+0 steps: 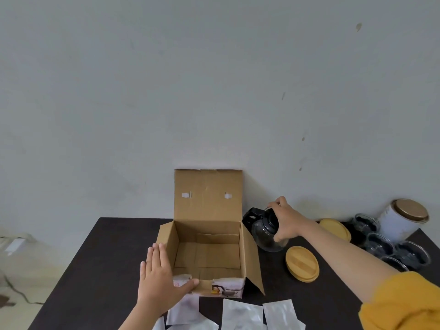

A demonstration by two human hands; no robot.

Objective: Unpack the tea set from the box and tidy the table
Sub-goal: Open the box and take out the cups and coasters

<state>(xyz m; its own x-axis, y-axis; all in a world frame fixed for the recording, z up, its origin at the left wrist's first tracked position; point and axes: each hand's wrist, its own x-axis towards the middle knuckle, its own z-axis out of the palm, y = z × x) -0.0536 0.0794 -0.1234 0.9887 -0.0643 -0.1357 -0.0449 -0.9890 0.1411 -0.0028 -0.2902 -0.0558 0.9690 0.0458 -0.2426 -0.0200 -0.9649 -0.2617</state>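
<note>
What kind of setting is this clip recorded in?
Probably a plain room at home, not a fitted kitchen: a dark table pushed against a bare, marked wall, with an opened cardboard box, a glass teapot and glass cups laid out.

matt cardboard box point(207, 236), glossy glass teapot point(267, 236)

Before me, non-task items only: pale grey wall point(214, 79), stained at upper right; white tin point(397, 222) with gold lid, far right; cable point(16, 291) at lower left.
</note>
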